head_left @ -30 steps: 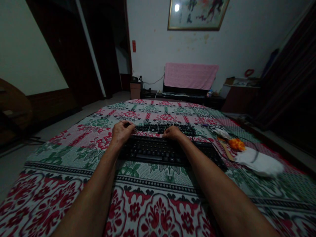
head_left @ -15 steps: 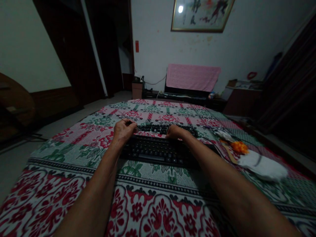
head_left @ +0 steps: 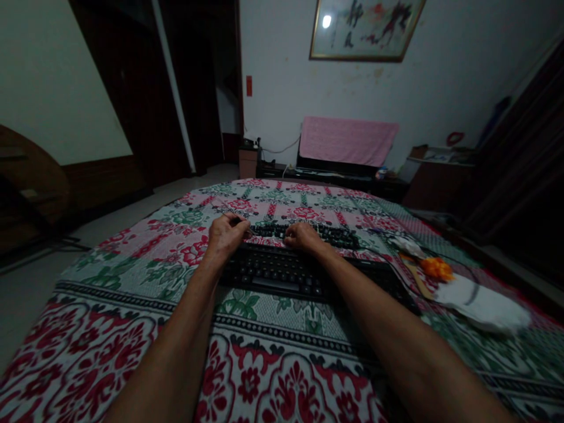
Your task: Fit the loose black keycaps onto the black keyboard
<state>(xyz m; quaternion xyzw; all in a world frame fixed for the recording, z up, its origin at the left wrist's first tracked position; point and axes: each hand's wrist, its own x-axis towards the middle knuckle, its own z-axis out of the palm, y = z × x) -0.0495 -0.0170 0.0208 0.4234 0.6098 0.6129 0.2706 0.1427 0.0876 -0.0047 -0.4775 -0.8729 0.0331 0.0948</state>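
A black keyboard (head_left: 273,273) lies across the patterned cloth in front of me. Just behind it, a band of small black pieces that look like loose keycaps (head_left: 339,235) is spread out. My left hand (head_left: 225,234) is at the keyboard's far left corner, thumb and fingers pinched together. A small dark thing shows between them, too dim to name. My right hand (head_left: 304,237) hovers over the far edge of the keyboard, close to the black pieces. Its fingers are curled together and hide whatever may be in them. My right forearm covers part of the keyboard's right side.
To the right lie a white cloth-like bundle (head_left: 484,302), an orange crumpled item (head_left: 436,269), a flat tan piece (head_left: 418,281) and a dark cable. The patterned cloth (head_left: 282,358) covers the whole surface. Beyond it, a pink towel (head_left: 348,141) hangs over a dark screen-like object.
My right hand has moved a little left along the loose black pieces, uncovering more of the keyboard's right end. My left hand keeps its pinch. The whole view has shifted slightly.
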